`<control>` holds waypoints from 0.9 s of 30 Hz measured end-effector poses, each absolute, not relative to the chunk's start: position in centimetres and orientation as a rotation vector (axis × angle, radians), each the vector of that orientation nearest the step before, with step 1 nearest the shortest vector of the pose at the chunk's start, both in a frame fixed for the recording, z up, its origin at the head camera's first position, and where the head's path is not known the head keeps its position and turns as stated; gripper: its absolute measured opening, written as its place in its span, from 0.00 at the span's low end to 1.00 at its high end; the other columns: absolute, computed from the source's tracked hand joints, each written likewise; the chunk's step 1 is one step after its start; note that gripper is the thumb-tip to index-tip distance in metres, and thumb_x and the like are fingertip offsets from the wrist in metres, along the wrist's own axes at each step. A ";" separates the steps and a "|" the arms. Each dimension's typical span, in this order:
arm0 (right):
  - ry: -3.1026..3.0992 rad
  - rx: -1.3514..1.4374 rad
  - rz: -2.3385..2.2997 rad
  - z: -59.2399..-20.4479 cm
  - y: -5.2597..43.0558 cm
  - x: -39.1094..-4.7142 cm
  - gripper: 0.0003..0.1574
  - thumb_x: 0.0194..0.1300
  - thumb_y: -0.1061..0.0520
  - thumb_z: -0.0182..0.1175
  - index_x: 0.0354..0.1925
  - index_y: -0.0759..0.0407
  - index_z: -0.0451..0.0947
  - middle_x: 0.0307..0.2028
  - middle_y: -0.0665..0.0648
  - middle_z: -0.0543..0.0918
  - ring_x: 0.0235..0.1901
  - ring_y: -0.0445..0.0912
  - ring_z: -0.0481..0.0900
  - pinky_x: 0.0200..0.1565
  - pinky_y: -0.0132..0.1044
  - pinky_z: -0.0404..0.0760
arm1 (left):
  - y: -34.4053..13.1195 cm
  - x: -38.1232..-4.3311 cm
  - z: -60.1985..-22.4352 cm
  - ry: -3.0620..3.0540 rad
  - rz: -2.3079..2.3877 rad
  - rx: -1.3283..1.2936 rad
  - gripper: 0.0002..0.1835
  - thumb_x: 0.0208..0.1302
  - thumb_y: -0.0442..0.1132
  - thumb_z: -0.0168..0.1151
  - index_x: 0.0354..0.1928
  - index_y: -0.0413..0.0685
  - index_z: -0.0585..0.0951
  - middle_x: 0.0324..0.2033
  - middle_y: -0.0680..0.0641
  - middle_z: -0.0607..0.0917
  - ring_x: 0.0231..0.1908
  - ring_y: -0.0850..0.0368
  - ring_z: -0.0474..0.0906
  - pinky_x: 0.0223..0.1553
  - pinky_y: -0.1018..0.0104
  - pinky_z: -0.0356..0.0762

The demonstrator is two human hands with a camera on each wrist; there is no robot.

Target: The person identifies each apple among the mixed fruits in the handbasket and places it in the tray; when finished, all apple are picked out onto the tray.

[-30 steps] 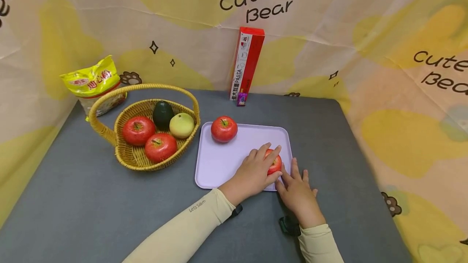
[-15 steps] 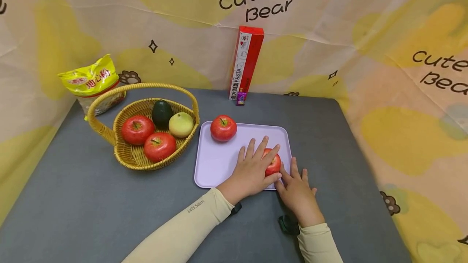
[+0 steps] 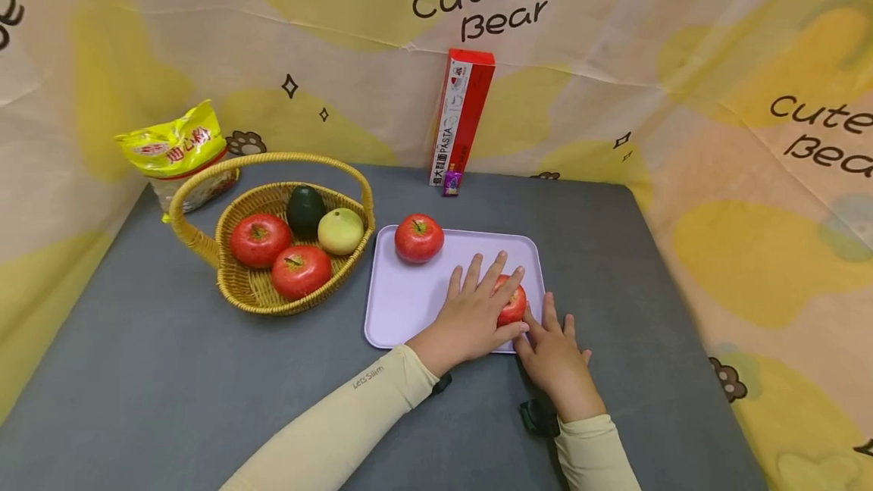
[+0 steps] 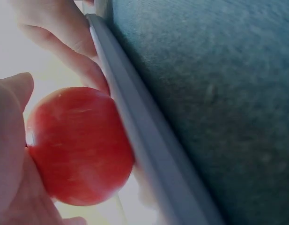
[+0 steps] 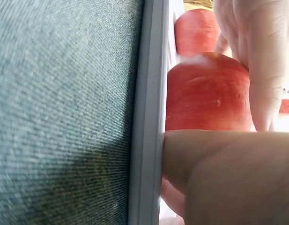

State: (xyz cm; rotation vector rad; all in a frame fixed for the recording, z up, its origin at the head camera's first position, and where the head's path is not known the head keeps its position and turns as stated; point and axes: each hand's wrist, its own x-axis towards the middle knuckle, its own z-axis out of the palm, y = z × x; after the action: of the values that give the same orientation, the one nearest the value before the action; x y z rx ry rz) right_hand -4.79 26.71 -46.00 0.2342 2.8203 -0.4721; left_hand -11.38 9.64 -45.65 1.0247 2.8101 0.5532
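Observation:
A red apple (image 3: 513,306) sits on the right part of a lilac tray (image 3: 398,320). My left hand (image 3: 467,324) lies over its left side, fingers spread and straight, palm and thumb against it. Seen from the left wrist, the apple (image 4: 81,147) stands by the tray's rim, its underside hidden. My right hand (image 3: 558,366) rests at the tray's front right corner with straight fingers; the right wrist view shows this hand close beside the apple (image 5: 207,103). Another red apple (image 3: 419,239) stands at the tray's back left.
Left of the tray is a wicker basket (image 3: 248,299) with two red apples, a dark green avocado (image 3: 305,212) and a pale green round fruit (image 3: 340,231). Behind stand a yellow bag (image 3: 180,154), a red pasta box (image 3: 464,120) and a small purple packet (image 3: 452,183).
My left hand's fingers have straightened and spread, shifting slightly left over the apple. The right hand and both apples on the tray stay in place.

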 end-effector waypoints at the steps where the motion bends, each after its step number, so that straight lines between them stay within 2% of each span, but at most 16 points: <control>1: 2.820 0.232 -0.471 -46.0 26.7 -4.8 0.39 0.77 0.44 0.57 0.80 0.52 0.63 0.83 0.67 0.42 0.76 0.81 0.41 0.56 0.90 0.47 | 9.5 -11.3 -45.7 2.812 0.544 1.028 0.49 0.73 0.70 0.55 0.87 0.64 0.49 0.85 0.46 0.42 0.82 0.36 0.38 0.77 0.33 0.43; 6: 2.819 0.231 -0.482 -46.2 26.8 -4.9 0.40 0.77 0.44 0.57 0.80 0.53 0.64 0.83 0.68 0.42 0.76 0.81 0.41 0.56 0.90 0.45 | 8.1 -10.7 -45.3 2.860 0.567 1.025 0.49 0.71 0.69 0.59 0.86 0.69 0.49 0.85 0.47 0.40 0.82 0.36 0.38 0.77 0.34 0.46; 12: 2.791 0.251 -0.484 -46.4 26.9 -4.9 0.41 0.77 0.43 0.56 0.80 0.53 0.63 0.84 0.67 0.40 0.77 0.81 0.39 0.57 0.89 0.44 | 4.0 -10.0 -44.0 3.023 0.673 0.909 0.42 0.70 0.61 0.66 0.82 0.65 0.65 0.82 0.44 0.55 0.78 0.36 0.50 0.74 0.32 0.53; 15: 2.790 0.244 -0.494 -46.4 27.0 -4.8 0.41 0.77 0.43 0.56 0.80 0.52 0.63 0.84 0.66 0.39 0.77 0.80 0.39 0.57 0.89 0.44 | 1.1 -10.1 -43.2 3.131 0.743 0.787 0.34 0.70 0.56 0.68 0.76 0.61 0.74 0.75 0.42 0.65 0.71 0.37 0.61 0.67 0.34 0.62; 18: 2.789 0.239 -0.490 -46.4 27.0 -4.9 0.41 0.77 0.42 0.56 0.81 0.52 0.62 0.84 0.66 0.39 0.77 0.81 0.39 0.57 0.89 0.44 | -2.4 -10.4 -42.0 3.221 0.829 0.610 0.27 0.70 0.51 0.69 0.69 0.54 0.80 0.67 0.39 0.72 0.64 0.36 0.67 0.58 0.35 0.66; 22: 2.785 0.241 -0.479 -46.4 27.0 -5.0 0.41 0.77 0.42 0.56 0.81 0.52 0.61 0.84 0.66 0.39 0.77 0.80 0.39 0.57 0.89 0.45 | -7.2 -10.6 -40.6 3.280 0.904 0.369 0.23 0.70 0.48 0.68 0.63 0.47 0.83 0.64 0.35 0.74 0.61 0.31 0.67 0.53 0.31 0.66; 27: 2.789 0.239 -0.492 -46.3 27.0 -4.8 0.41 0.77 0.43 0.56 0.81 0.52 0.62 0.84 0.66 0.39 0.77 0.80 0.39 0.57 0.89 0.44 | -11.9 -10.5 -39.7 3.221 0.903 0.125 0.25 0.74 0.50 0.64 0.66 0.46 0.80 0.67 0.32 0.70 0.60 0.24 0.63 0.48 0.25 0.63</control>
State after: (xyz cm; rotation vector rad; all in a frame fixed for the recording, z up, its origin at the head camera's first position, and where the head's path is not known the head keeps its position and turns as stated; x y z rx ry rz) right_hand -4.84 27.03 -46.35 0.2394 2.7892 -0.4923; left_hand -10.48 -11.87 -39.75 0.1251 3.2212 0.9031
